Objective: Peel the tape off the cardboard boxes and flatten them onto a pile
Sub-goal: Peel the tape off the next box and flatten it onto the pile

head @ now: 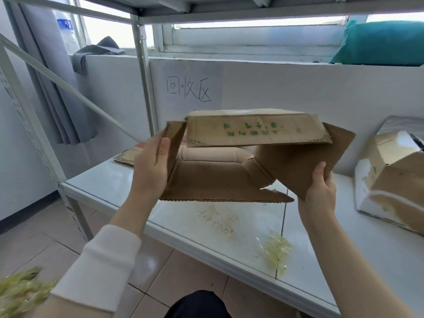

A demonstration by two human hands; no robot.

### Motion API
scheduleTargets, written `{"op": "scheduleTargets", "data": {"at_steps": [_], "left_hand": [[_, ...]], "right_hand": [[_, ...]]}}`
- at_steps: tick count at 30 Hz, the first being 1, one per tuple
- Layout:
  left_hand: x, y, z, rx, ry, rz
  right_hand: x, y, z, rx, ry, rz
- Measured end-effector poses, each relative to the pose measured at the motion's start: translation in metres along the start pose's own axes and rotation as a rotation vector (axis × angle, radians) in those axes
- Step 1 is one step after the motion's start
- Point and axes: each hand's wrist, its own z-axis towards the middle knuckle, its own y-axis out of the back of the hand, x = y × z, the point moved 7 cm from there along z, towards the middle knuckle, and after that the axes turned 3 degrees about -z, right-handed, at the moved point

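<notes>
While flattened cardboard [125,158] lies on the shelf [103,187] at left, the left hand [150,166] grips 1 flap of an opened cardboard box [215,182] (held above the shelf) and the right hand [320,191] grips the opposite flap; a taped box [390,187] sits right.

A white metal shelf [110,187] has a glossy top made of two panels that meet at a seam. A flattened cardboard sheet [126,158] lies at its back left. A taped cardboard box [390,187] rests tipped over on the right panel. A crumpled wad of yellowish tape [276,251] lies across the seam near the front edge, with a pale smear [219,221] to its left
</notes>
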Motion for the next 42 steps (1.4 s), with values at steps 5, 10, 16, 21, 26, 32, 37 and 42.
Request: {"op": "scheduleTargets", "data": {"at_steps": [5,10,16,21,26,32,37,42], "left_hand": [[0.007,-0.044,-0.009,0.497,-0.302,0.276],[0.049,-0.095,-0.048,0.884,-0.362,0.436],[0.083,-0.111,-0.097,1.077,-0.004,0.377],[0.14,-0.049,-0.102,0.402,0.756,0.348],[0.146,-0.031,-0.086,0.157,1.003,-0.219],[0.159,0.016,-0.042,0.099,0.836,-0.167],[0.201,0.035,-0.047,0.182,0.999,-0.089],[0.216,0.029,-0.044,0.324,0.83,0.389]], "right_hand": [[-0.036,-0.01,0.013,-0.011,-0.201,0.428],[-0.059,0.004,0.022,0.033,-0.312,0.533],[-0.089,0.051,0.025,-0.169,-0.515,0.118],[-0.103,0.057,0.026,-0.236,-0.568,0.208],[-0.092,0.04,0.022,-0.076,-0.53,0.251],[-0.096,0.041,0.019,-0.123,-0.587,0.128],[-0.109,0.037,0.028,-0.05,-0.522,-0.291],[-0.1,0.007,0.04,0.096,-0.072,-1.203]]}}
